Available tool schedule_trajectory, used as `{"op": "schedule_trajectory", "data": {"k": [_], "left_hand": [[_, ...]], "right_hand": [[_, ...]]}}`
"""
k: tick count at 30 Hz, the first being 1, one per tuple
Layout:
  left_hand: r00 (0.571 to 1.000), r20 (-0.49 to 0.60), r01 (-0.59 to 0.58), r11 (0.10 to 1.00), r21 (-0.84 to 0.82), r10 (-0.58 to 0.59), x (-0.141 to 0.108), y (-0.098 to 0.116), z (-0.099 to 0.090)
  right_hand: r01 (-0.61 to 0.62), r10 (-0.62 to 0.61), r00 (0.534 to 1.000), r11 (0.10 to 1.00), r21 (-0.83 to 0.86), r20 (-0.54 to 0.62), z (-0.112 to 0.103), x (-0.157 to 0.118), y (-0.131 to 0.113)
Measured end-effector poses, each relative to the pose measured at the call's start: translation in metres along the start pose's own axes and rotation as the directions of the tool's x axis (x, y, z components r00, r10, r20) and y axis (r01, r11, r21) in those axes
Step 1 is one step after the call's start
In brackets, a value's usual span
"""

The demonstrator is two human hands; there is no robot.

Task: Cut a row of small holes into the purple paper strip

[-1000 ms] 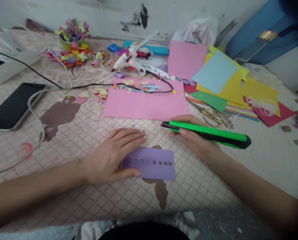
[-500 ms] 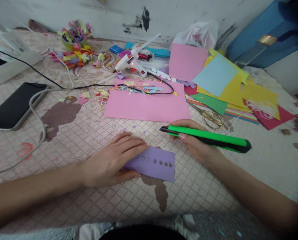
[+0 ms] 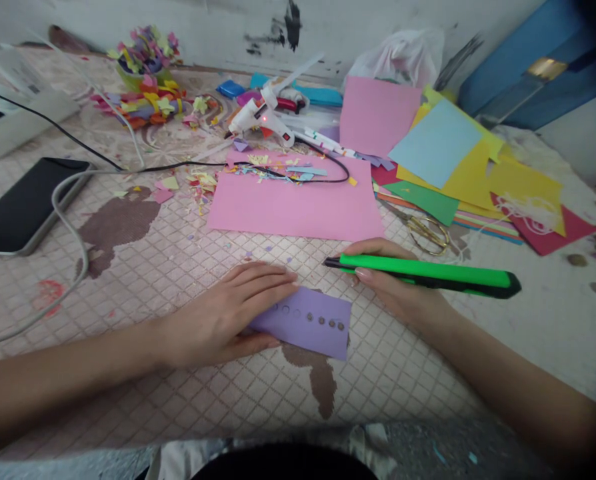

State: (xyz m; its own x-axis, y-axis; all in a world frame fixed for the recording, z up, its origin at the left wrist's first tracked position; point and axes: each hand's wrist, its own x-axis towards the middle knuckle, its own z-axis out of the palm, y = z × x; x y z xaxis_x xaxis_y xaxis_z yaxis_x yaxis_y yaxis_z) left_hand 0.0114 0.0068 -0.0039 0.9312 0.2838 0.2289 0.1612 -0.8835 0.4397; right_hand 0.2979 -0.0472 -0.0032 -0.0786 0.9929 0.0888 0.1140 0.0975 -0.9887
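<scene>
My left hand lies over the left end of a purple paper strip, fingers along its upper edge and thumb at its lower edge, holding it against the tablecloth. A row of small circles runs along the strip. Several towards the right are filled with small dark, rough spots; those nearer my hand are only outlines, and the rest of the row is under my fingers. My right hand grips a green and black utility knife between thumb and fingers, above the tablecloth, its dark tip pointing left. The knife is apart from the strip.
Beyond my hands lies a pink sheet with paper scraps and a black cable. A white glue gun stands behind it. Gold-handled scissors lie beside stacked coloured paper. At left are a phone and white cable.
The utility knife has moved slightly right and tilted closer to level in my right hand. My left hand stays on the purple strip. The whole view has shifted a little.
</scene>
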Motion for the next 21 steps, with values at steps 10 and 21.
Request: {"op": "schedule_trajectory", "data": {"k": [10, 21], "left_hand": [[0.999, -0.032, -0.020, 1.000, -0.019, 0.019, 0.000, -0.001, 0.000], [0.997, 0.011, -0.071, 0.997, 0.000, 0.071, -0.002, -0.005, -0.003]], "right_hand": [[0.123, -0.067, 0.955, 0.976, -0.179, 0.289, 0.012, -0.021, -0.026], [0.105, -0.045, 0.944, 0.980, -0.166, 0.327, 0.011, -0.019, -0.026]]}}
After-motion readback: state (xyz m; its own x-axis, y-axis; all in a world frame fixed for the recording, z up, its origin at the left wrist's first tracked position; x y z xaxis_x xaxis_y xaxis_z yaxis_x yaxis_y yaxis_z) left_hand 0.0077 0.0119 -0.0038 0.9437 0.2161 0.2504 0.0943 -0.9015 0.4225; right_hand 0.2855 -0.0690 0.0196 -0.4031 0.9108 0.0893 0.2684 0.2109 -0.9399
